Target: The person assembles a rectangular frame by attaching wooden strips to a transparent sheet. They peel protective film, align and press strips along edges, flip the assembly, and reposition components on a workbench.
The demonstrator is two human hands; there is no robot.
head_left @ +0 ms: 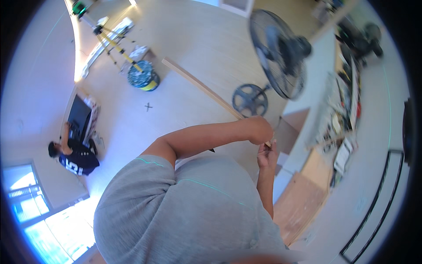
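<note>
A long, narrow wooden strip (200, 86) runs slantwise from the far middle toward my hands on the right. My left arm reaches across in front of my grey shirt, and my left hand (261, 130) is closed round the strip close to its near end. Just below it, my right hand (266, 155) has its palm turned up and its fingers bent at the tip of the strip, seemingly pinching it. The exact grip of the right fingers is small and partly covered by the left hand.
A black standing fan (281, 53) rises beyond my hands. To the right, a ledge holds scattered tools (336, 119) and a wooden board (301, 204). Far left stand a laser level on a yellow tripod (116, 46) and a bucket (143, 77). A person (77, 154) works at the left wall.
</note>
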